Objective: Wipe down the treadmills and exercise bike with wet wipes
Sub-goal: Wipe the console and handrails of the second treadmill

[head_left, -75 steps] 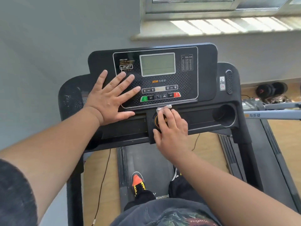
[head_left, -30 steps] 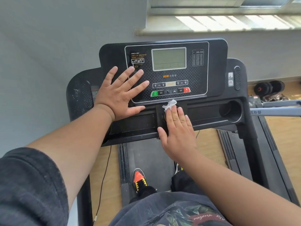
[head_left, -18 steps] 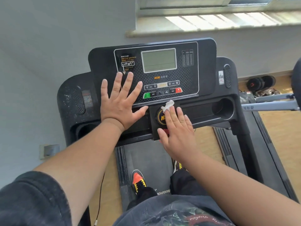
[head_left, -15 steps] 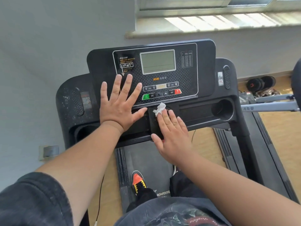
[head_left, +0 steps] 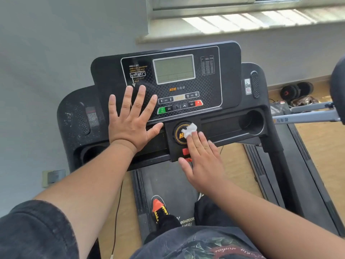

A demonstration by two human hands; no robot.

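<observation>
- Left cup holder (head_left: 93, 156): contents hidden in shadow.
- Left hand (head_left: 130, 126): fingers (head_left: 139, 101) spread flat on treadmill console (head_left: 229, 75).
- Right hand (head_left: 203, 161): straight fingers pressing wet wipe (head_left: 189, 129) onto round emblem (head_left: 180, 135).
- Right cup holder (head_left: 252, 121): nothing visible inside.

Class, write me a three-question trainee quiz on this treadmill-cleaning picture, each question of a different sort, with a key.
1. True or false: the left hand holds the wet wipe.
2. The wipe lies on: A) the grey screen, B) the round yellow-ringed logo, C) the right cup holder.
3. Fill in: the right hand presses the wipe with ___ fingers.

Key: 1 false; 2 B; 3 straight.
</observation>
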